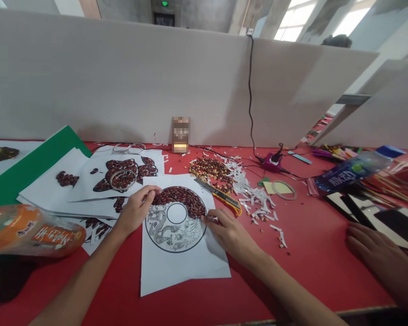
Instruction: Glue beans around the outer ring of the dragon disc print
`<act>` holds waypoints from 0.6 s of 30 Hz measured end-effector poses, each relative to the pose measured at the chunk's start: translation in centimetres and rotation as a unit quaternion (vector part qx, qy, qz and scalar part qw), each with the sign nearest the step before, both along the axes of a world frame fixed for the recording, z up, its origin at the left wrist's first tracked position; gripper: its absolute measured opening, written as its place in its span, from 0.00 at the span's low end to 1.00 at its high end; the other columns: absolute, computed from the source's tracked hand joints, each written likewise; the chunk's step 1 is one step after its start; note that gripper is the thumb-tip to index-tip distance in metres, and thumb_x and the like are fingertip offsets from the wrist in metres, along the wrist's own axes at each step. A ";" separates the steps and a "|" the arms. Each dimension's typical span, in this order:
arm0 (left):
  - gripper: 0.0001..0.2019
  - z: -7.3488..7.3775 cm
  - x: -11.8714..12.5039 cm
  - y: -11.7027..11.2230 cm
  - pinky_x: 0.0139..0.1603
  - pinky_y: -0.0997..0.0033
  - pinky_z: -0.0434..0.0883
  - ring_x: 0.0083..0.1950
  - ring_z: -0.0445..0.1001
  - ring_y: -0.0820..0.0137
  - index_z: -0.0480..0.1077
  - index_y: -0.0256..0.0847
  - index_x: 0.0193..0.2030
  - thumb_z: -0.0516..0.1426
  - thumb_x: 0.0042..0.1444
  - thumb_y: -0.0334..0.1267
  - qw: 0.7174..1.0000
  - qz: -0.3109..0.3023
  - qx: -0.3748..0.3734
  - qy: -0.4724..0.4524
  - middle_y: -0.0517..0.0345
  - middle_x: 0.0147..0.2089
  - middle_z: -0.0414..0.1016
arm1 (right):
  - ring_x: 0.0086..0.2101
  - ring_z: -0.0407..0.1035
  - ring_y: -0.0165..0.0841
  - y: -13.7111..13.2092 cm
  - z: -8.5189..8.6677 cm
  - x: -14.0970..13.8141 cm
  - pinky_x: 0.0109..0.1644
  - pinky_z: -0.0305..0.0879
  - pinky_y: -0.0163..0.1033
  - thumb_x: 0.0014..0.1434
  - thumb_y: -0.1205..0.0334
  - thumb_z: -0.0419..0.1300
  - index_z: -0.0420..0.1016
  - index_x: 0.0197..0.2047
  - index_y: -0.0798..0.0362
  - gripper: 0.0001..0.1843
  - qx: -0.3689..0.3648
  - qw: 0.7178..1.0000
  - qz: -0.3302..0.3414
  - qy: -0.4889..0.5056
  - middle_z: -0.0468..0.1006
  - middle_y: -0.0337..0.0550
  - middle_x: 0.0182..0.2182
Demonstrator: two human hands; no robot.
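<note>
A white sheet (177, 267) with a printed ring-shaped dragon drawing (172, 226) lies on the red table. Dark red beans (183, 199) cover the ring's upper part. My left hand (136, 210) rests on the sheet's left edge, fingertips curled at the beans on the ring's upper left. My right hand (226, 231) lies on the sheet's right side, fingers pinched together at the ring's right rim; what they pinch is too small to see. A yellow and black utility knife (221, 194) lies just beyond my right hand.
A bean pile (211, 170) and paper scraps (255, 199) sit behind the knife. Bean-covered sheets (122, 174), a green board (30, 163) and an orange bag (30, 231) are left. A tape roll (284, 189), glue gun (272, 160) and another person's hand (384, 258) are right.
</note>
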State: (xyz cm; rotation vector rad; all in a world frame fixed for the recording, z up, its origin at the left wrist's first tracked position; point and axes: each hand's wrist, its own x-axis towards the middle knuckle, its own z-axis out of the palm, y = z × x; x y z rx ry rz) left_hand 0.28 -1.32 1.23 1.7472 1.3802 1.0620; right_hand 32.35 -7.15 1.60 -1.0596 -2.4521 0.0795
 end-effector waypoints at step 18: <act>0.18 -0.4 -0.1 0.2 0.58 0.63 0.71 0.54 0.77 0.62 0.73 0.45 0.54 0.51 0.68 0.51 1.000 -0.005 0.002 0.016 0.53 0.54 0.79 | 0.39 0.74 0.36 17.3 4.3 2.6 0.43 0.63 0.34 0.62 0.66 0.60 0.81 0.40 0.53 0.07 -0.143 0.960 -0.207 -0.120 0.82 0.46 0.38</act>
